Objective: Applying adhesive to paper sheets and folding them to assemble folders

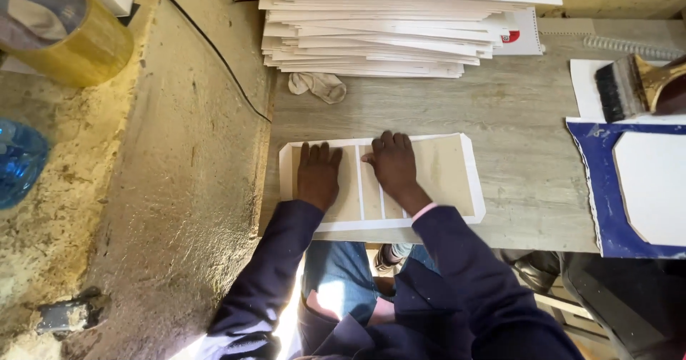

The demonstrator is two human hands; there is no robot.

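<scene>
1. Two hands in dark blue sleeves rest flat, palms down, fingers released, gripping nothing.
2. The left hand (318, 175) presses the left board panel; the right hand (392, 165) lies just beside it over the narrow middle strips.
3. Under both hands lies a book cover (446, 170): tan boards on white paper, flat on the grey desk (514, 117) near its front edge.
4. Beyond the hands, a crumpled cloth (318, 85), then a tall stack of white sheets (386, 24).
5. Far right of the hands: a wide brush (629, 85) and a blue sheet (604, 188).
6. Far left: a tape roll (71, 35).
</scene>
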